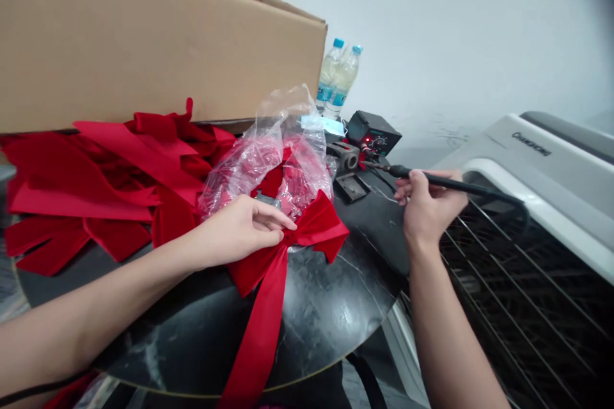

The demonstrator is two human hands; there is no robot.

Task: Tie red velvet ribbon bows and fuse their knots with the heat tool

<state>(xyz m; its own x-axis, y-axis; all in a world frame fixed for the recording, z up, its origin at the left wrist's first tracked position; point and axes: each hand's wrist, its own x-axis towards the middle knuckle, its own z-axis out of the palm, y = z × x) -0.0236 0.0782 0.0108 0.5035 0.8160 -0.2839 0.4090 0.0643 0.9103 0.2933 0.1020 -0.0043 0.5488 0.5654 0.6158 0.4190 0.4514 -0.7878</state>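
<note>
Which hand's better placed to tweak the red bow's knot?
Left, probably. The left hand already rests against the red ribbon bow at its knot, while the right hand is off to the side, holding a black soldering iron.

Left hand (pixel 237 232) flat, fingers (pixel 275 220) extended; right hand (pixel 428 208) curled (pencil-style grip, seemingly), wrist (pixel 421 246) raised.

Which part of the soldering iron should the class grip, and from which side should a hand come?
Probably the slim black handle of the soldering iron, from the right, as the right hand holds it now. The cord leaves the right end, and the tapered end points left toward the soldering station, so a grip there keeps fingers behind that end.
</note>
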